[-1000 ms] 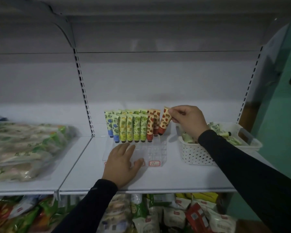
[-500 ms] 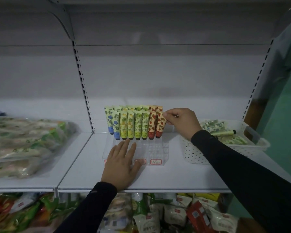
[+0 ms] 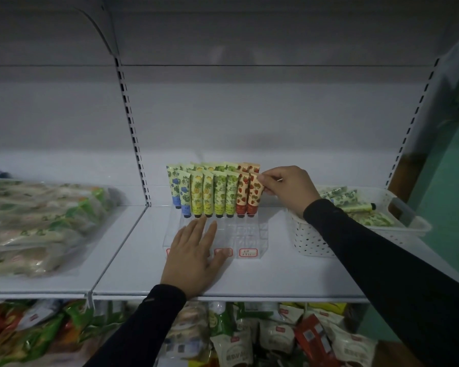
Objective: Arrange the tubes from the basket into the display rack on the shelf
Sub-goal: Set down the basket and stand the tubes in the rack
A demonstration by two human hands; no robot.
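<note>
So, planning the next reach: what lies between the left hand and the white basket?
In the head view, the clear display rack's empty front slots, then bare shelf, separate left hand from basket.

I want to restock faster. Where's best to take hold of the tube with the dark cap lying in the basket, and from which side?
Take the dark-capped tube around its middle, coming from above through the basket's open top. It lies flat on the other tubes, cap pointing right, so its long sides look free for a grip, though the dim light hides detail. The right hand is nearest.
</note>
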